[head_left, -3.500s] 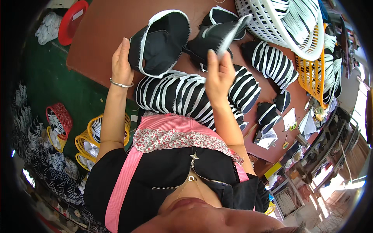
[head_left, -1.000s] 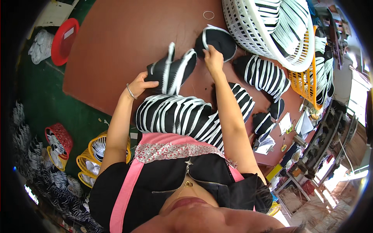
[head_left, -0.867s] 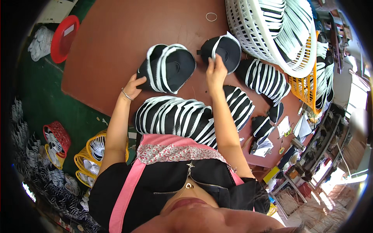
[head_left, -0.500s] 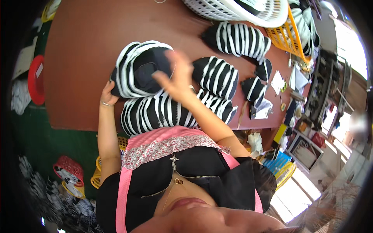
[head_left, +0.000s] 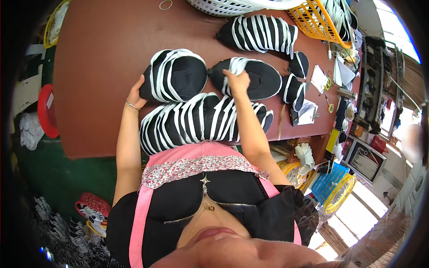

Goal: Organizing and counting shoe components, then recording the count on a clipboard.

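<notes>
A nested stack of black rounded fabric pieces with white edging [head_left: 182,78] lies on the table, its top piece showing a black inner face. At its left end, my left hand [head_left: 136,94] is closed around the stack, with the fingers partly hidden behind it. A second, similar stack [head_left: 263,80] sits just to the right, oval inner face up. My right hand [head_left: 238,81] grips its white edging near the left side, thumb and fingers pressed together. Nearer my apron runs a long row of the same black and white pieces [head_left: 192,123].
Another stack [head_left: 263,33] lies farther back, with loose pieces [head_left: 292,91] to the right. A white basket [head_left: 228,6] and a yellow basket [head_left: 317,20] stand at the far edge. Papers [head_left: 308,111] and tape [head_left: 330,108] lie right on the brown table [head_left: 98,80]. A red stool [head_left: 47,111] stands left.
My right hand has moved right from above the left stack to the second stack and grips its edging. That stack now lies turned, inner face showing. My left hand stays on the left stack.
</notes>
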The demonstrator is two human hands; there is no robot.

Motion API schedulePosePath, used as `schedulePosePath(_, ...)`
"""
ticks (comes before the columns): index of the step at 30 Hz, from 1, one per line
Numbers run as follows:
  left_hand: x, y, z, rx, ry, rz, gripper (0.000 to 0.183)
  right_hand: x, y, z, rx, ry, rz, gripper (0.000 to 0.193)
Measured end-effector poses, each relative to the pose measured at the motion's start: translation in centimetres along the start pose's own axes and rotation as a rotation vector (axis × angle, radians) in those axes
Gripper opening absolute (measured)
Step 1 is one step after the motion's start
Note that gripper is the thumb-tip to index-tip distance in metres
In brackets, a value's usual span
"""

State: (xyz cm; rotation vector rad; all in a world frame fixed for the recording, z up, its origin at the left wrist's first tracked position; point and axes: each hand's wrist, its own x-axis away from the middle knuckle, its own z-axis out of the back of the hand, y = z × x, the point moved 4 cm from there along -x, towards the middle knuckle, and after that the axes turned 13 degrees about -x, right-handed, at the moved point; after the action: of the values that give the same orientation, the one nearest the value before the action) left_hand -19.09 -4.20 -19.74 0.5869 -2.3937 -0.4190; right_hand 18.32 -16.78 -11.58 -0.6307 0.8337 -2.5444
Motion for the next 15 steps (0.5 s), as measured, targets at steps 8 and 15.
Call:
schedulePosePath(8, -0.6, -1.4, 0.5, 0.002, -0.115, 0.041, 0.050, 9.8, -8.7, -3.3, -0.438, -0.416, 0.179, 0.051)
schedulePosePath(15, 0.2, -1.4, 1.3, -0.535, 0.567, 0.009, 0.072, 11.2, -10.5, -9.0, -0.276, -0.574, 0.147, 0.079)
